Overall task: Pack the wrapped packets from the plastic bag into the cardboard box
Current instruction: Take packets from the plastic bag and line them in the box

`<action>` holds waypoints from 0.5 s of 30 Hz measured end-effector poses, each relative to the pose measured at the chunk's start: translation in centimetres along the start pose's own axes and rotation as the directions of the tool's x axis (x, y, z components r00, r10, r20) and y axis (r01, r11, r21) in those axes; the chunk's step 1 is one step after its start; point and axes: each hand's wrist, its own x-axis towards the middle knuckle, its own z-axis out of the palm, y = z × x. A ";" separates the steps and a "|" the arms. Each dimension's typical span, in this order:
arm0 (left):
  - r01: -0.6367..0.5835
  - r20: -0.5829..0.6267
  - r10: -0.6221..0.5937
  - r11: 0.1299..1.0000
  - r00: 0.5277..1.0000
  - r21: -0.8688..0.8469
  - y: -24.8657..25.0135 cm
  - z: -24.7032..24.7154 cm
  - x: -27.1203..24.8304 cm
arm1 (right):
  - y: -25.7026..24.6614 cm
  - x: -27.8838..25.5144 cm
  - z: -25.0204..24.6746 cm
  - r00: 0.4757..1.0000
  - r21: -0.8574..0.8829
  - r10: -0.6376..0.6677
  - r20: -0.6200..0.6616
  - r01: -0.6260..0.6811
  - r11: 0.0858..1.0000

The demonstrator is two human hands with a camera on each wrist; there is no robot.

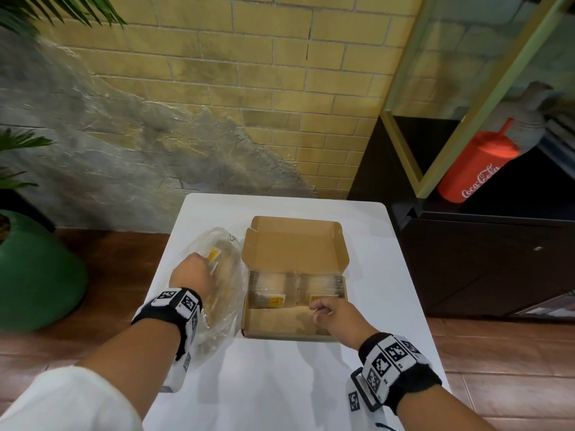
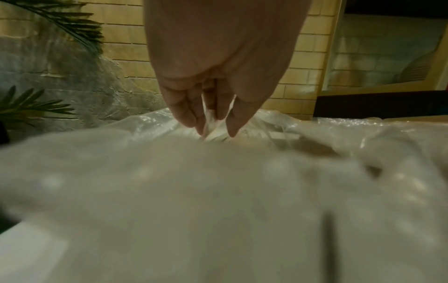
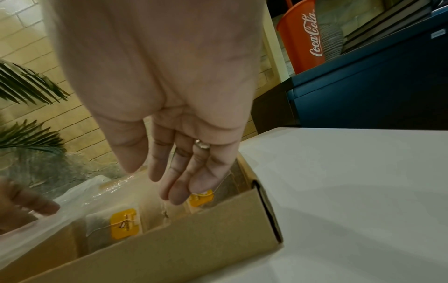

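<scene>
An open cardboard box [image 1: 280,325] sits on the white table [image 1: 280,387], its lid folded back. Two rows of clear wrapped packets [image 1: 270,290] with yellow labels stand in its far half; the near half shows bare cardboard. A clear plastic bag [image 1: 228,293] lies just left of the box. My left hand [image 1: 194,270] is inside the bag, its fingers [image 2: 186,113] pinching a wrapped packet [image 2: 214,132]. My right hand [image 1: 326,311] hovers over the box's right side, fingers [image 3: 174,172] relaxed and holding nothing, just above the packets [image 3: 121,224].
A dark cabinet [image 1: 482,269] stands right of the table with a red Coca-Cola cup [image 1: 476,169] on it. A green plant pot [image 1: 34,275] is on the floor at left. A brick wall runs behind the table.
</scene>
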 end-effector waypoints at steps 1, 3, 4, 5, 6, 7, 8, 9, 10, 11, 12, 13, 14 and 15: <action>0.014 -0.014 -0.015 0.999 1.000 -0.029 0.0 -0.2 -0.2 | -0.1 0.0 0.0 1.000 0.000 -0.005 0.001 0.005 1.000; 0.057 -0.063 -0.069 0.983 0.996 -0.176 -0.2 -0.8 -0.6 | -0.1 -0.1 0.1 1.000 -0.001 -0.015 -0.002 0.015 1.000; 0.080 -0.096 -0.111 0.957 0.989 -0.279 -0.2 -1.1 -0.7 | -0.2 -0.1 0.2 1.000 0.002 -0.019 -0.004 0.019 1.000; 0.088 -0.129 -0.147 0.920 0.981 -0.381 -0.2 -1.4 -0.8 | -0.2 -0.1 0.2 1.000 0.007 -0.023 -0.006 0.023 1.000; 0.074 -0.160 -0.169 0.876 0.973 -0.477 0.0 -1.8 -1.0 | -0.3 -0.1 0.3 1.000 0.014 -0.027 -0.011 0.027 1.000; 0.040 -0.187 -0.174 0.825 0.967 -0.563 0.2 -2.1 -1.1 | -0.4 -0.1 0.3 0.999 0.023 -0.031 -0.019 0.032 0.999; 0.000 -0.206 -0.169 0.774 0.964 -0.633 0.6 -2.5 -1.2 | -0.7 -0.1 0.3 0.999 0.033 -0.039 -0.028 0.040 0.999; -0.035 -0.208 -0.154 0.718 0.966 -0.695 1.0 -2.9 -1.2 | -1.1 0.0 0.2 0.998 0.043 -0.048 -0.036 0.049 0.998; -0.069 -0.198 -0.129 0.649 0.972 -0.758 1.4 -3.4 -1.3 | -1.5 0.0 0.1 0.997 0.054 -0.060 -0.043 0.063 0.997; -0.097 -0.183 -0.096 0.570 0.979 -0.816 1.8 -3.9 -1.4 | -2.0 0.0 0.0 0.996 0.070 -0.072 -0.049 0.075 0.995; -0.119 -0.166 -0.054 0.489 0.985 -0.864 2.3 -4.5 -1.5 | -2.5 0.0 -0.1 0.995 0.097 -0.085 -0.055 0.090 0.991; -0.135 -0.151 -0.005 0.428 0.988 -0.894 2.8 -5.0 -1.9 | -3.1 0.0 -0.1 0.993 0.135 -0.098 -0.064 0.106 0.985; -0.147 -0.140 0.048 0.389 0.989 -0.909 3.3 -5.4 -2.4 | -3.6 0.0 -0.2 0.990 0.179 -0.114 -0.079 0.127 0.976; -0.155 -0.127 0.101 0.359 0.987 -0.920 3.9 -5.8 -3.0 | -4.2 -0.1 -0.2 0.987 0.226 -0.128 -0.096 0.147 0.963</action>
